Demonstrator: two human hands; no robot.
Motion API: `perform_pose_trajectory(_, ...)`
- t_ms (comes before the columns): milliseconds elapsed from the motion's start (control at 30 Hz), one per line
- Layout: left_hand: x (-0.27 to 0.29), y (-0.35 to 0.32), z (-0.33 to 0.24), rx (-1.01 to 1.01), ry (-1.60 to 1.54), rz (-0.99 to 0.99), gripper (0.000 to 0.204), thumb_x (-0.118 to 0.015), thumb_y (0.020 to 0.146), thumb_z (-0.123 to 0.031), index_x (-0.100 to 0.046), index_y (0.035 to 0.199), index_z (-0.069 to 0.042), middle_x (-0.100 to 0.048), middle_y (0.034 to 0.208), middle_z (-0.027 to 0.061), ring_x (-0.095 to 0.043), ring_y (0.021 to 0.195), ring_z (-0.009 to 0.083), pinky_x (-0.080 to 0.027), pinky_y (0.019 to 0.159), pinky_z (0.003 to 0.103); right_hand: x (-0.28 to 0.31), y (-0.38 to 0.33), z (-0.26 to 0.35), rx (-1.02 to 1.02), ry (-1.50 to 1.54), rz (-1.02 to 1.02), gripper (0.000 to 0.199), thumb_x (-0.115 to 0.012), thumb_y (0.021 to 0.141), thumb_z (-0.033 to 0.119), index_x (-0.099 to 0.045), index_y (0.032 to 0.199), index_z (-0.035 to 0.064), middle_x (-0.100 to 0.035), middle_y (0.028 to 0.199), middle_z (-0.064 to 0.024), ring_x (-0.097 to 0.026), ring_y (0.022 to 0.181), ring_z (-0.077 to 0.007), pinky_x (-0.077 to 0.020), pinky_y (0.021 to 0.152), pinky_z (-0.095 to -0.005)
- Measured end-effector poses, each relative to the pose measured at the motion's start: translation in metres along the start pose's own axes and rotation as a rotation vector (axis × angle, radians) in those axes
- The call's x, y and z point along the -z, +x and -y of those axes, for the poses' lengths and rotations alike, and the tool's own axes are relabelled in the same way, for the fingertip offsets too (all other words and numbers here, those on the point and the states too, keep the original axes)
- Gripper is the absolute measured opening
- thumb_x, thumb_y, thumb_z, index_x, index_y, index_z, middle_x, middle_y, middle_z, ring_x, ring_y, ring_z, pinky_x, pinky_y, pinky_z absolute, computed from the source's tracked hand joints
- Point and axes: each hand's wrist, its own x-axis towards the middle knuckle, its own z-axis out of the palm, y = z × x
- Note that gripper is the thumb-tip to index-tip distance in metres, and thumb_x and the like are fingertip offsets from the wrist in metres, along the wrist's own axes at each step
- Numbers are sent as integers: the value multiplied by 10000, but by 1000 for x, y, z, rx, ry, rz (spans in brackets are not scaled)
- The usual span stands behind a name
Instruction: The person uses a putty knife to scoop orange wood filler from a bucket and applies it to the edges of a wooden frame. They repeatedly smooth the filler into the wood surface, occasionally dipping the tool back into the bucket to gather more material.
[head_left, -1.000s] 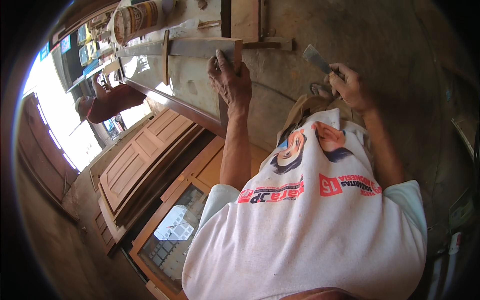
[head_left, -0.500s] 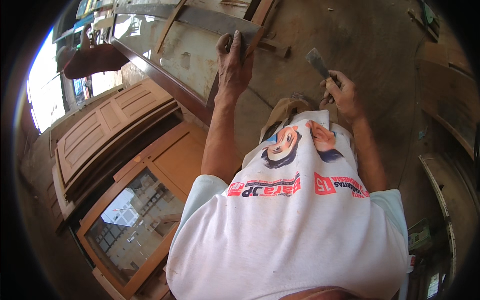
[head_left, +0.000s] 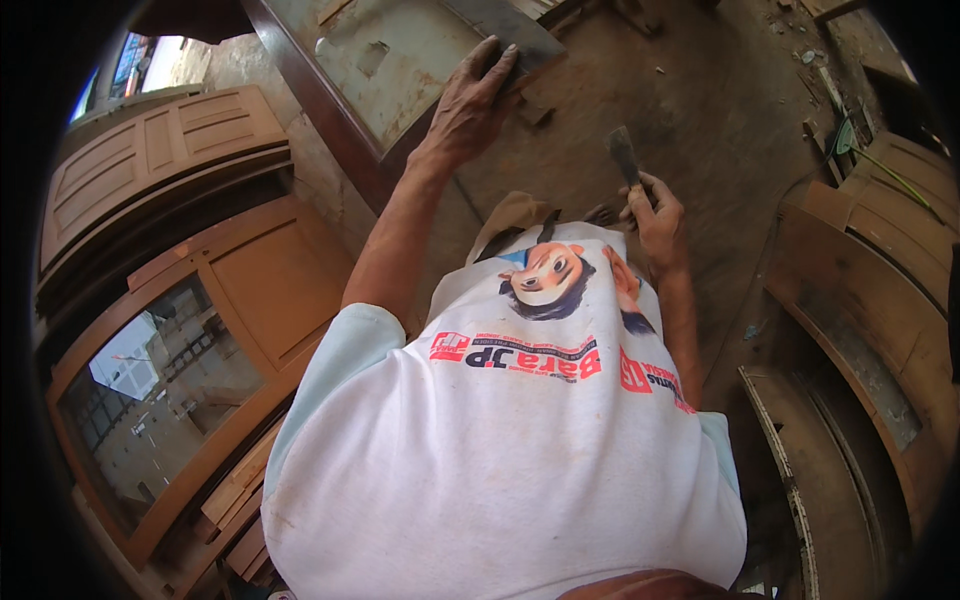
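My left hand (head_left: 468, 112) reaches forward to the end of a dark flat board (head_left: 510, 38), its fingers over the board's near edge. The board lies across a dark wooden frame (head_left: 325, 125), which surrounds a pale, worn panel (head_left: 400, 65). In my right hand (head_left: 657, 215) is a putty knife (head_left: 622, 155), gripped by its light handle with the dark, flat blade pointing up and away. The blade is apart from the frame and the board. Part of the left hand's grip is hidden behind the fingers.
At left are stacked panelled wooden doors (head_left: 165, 150) and a brown door with a glass pane (head_left: 270, 300). Loose wood strips (head_left: 240, 480) lie below it. Wooden panels (head_left: 850, 310) and a long narrow strip (head_left: 785, 465) are at right. Small debris dots the brown floor (head_left: 720, 110).
The view has shifted, so the doors and frame sit farther left and more of the right side shows. My left hand stays at the board's end; the putty knife remains in my right hand.
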Motion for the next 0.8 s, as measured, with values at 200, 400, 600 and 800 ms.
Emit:
perform_pose_trajectory(200, -8, -23, 3, 10, 172, -50, 563, -639, 1017, -126, -560, 1574, -125, -462, 1665, 216, -435, 1537, 408, -320, 1284, 518, 26, 7, 17, 5, -120, 49, 378, -619, 1060, 193, -670, 1355, -37, -731, 1032, -59, -659, 759, -90, -537, 647, -277)
perform_pose_trajectory(400, -3, -44, -25, 45, 221, -6, 681, -613, 950, -34, -524, 1609, -178, -433, 1693, 192, -418, 1555, 399, -285, 1303, 527, 30, 31, 64, 167, -142, 30, 347, -614, 1080, 190, -664, 1342, -32, -724, 1029, -50, -644, 789, -76, -520, 649, -264)
perform_pose_trajectory(600, 22, -55, 4, 223, 79, -4, 790, -805, 897, -233, -500, 1626, -216, -431, 1688, 182, -406, 1554, 399, -310, 1284, 534, -23, 53, 91, 201, -83, 195, 314, -609, 1105, 210, -661, 1296, -33, -716, 1009, -38, -621, 751, -75, -511, 645, -259)
perform_pose_trajectory(800, 34, -67, 19, 327, 122, 25, 964, -912, 805, -390, -470, 1649, -249, -423, 1693, 156, -405, 1554, 381, -310, 1282, 557, -67, 61, 82, 333, -410, 45, 323, -658, 1085, 243, -665, 1248, -35, -689, 842, -93, -658, 731, -140, -539, 661, -344)
